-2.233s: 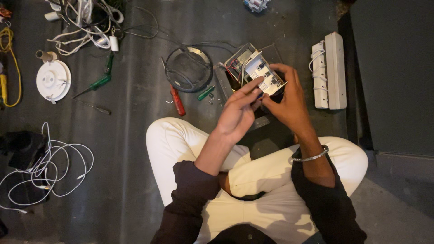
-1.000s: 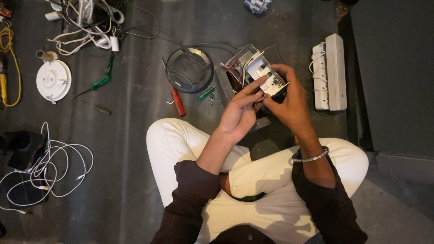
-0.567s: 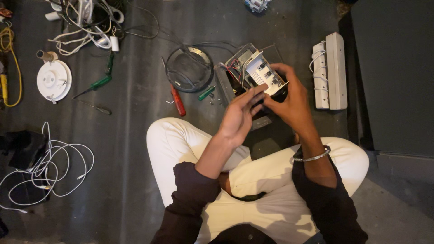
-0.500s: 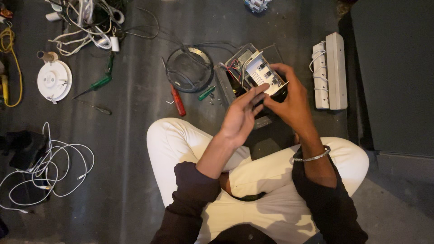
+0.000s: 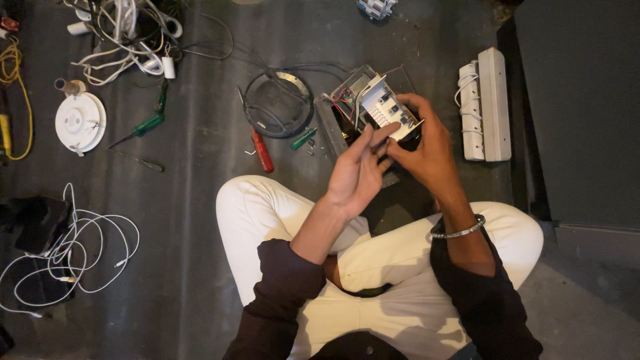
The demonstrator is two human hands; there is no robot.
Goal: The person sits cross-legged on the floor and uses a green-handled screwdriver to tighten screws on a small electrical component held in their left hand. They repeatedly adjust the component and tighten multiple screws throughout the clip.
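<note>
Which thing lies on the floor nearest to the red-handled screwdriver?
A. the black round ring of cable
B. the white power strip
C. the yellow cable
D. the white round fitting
A: the red-handled screwdriver lies right beside the black round ring of cable, while the other three things lie far off at the sides of the floor.

No packages, labels, signs or screens can be made out near the fingers or anywhere on the floor.
</note>
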